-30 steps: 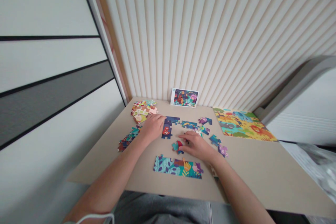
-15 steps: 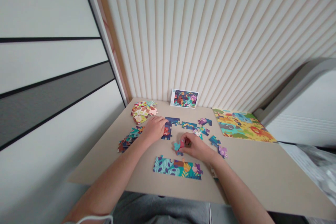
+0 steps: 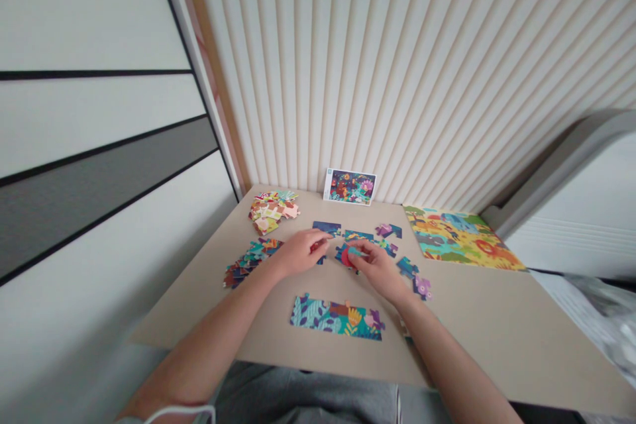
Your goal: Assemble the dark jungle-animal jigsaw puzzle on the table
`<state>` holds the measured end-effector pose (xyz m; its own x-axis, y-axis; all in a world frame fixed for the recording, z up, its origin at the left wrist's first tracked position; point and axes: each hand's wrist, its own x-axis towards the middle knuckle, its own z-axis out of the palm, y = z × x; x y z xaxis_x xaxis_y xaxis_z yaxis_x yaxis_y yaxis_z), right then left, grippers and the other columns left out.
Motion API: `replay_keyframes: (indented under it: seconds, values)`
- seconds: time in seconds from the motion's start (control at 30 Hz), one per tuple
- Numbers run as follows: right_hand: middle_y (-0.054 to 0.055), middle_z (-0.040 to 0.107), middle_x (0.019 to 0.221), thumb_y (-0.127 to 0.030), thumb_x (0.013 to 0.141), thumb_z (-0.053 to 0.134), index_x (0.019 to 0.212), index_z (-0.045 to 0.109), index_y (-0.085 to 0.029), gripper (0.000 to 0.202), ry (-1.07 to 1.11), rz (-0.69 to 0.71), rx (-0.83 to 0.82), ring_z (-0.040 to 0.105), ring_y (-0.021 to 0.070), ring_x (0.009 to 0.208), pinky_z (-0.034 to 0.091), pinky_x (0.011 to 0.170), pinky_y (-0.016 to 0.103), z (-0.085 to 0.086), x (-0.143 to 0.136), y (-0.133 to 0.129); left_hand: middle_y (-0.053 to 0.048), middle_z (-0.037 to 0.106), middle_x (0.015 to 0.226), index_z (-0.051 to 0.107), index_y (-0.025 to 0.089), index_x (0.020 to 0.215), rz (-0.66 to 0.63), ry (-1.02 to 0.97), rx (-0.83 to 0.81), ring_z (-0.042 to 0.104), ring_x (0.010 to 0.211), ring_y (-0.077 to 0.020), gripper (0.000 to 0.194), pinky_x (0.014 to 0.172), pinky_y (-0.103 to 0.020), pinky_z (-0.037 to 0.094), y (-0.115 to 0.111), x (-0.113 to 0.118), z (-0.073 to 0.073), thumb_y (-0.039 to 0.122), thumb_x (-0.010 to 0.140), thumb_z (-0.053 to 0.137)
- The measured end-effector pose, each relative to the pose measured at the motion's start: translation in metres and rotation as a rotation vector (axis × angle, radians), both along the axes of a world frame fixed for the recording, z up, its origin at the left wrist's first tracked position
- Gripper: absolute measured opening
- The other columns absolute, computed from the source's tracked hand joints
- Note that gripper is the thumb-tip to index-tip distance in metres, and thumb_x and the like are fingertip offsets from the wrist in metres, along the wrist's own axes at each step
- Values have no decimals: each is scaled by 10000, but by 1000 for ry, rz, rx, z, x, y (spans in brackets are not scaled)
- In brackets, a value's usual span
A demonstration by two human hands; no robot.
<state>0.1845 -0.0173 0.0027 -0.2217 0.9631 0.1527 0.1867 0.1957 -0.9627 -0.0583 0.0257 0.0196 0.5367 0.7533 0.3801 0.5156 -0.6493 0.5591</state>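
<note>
My right hand (image 3: 376, 269) pinches a red and blue puzzle piece (image 3: 346, 256) between thumb and fingers, just above the middle of the table. To its left, my left hand (image 3: 302, 252) reaches over joined dark blue puzzle pieces (image 3: 325, 228) with its fingers stretched out and partly covering them. A strip of joined teal puzzle pieces (image 3: 318, 317) lies nearer to me. Beyond my right hand is another dark blue puzzle piece (image 3: 358, 236), partly hidden by the fingers.
Loose pieces form one heap (image 3: 246, 266) by my left forearm and a lighter heap (image 3: 271, 211) behind it. A picture card (image 3: 350, 187) leans against the pleated wall. Purple and blue pieces (image 3: 408, 267) are scattered rightward, near a finished animal puzzle (image 3: 460, 237).
My right hand has carried its piece away from me, up towards the dark blue pieces. My left hand has shifted slightly right and nearer, baring the top of the joined pieces.
</note>
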Motion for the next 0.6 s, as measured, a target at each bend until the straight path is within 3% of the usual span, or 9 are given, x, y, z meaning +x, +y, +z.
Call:
replay_keyframes:
  seconds: [0.17, 0.33, 0.4, 0.5, 0.6]
  values:
    - [-23, 610, 651, -549, 881, 651, 1059, 691, -176, 416, 43, -2, -99, 530, 129, 562, 454, 577, 255, -1, 2, 4, -52, 732, 1021, 664, 193, 1249, -138, -198, -313, 676, 892, -181, 361, 796, -273, 535, -11, 10, 3, 371, 938, 614]
    - [1, 612, 658, -564, 912, 587, 890, 729, -170, 419, -97, 45, -47, 520, 132, 588, 413, 571, 247, 11, 1, -2, -35, 693, 934, 658, 173, 1247, -146, -280, -424, 642, 812, -149, 362, 714, -238, 507, -11, 10, 7, 333, 925, 618]
    - [-5, 599, 648, -545, 907, 595, 929, 735, -159, 411, -123, 51, -34, 494, 122, 574, 375, 544, 236, 13, -2, -4, -25, 680, 893, 643, 172, 1257, -169, -260, -438, 632, 767, -139, 362, 683, -229, 498, -10, 7, 10, 332, 935, 605]
    - [-43, 567, 604, -498, 878, 639, 1221, 664, -144, 494, -89, 36, -72, 444, 107, 529, 334, 511, 223, 7, -7, -6, -26, 700, 893, 641, 193, 1244, -145, -134, -349, 654, 783, -156, 322, 703, -247, 515, -6, -3, 14, 334, 967, 558]
    - [-56, 566, 602, -449, 872, 648, 1345, 597, -147, 563, -86, 50, -88, 429, 101, 519, 335, 510, 218, -3, -15, -8, -71, 725, 1027, 673, 200, 1191, 67, 60, -30, 671, 969, -215, 279, 881, -336, 524, 3, -15, 12, 264, 993, 486]
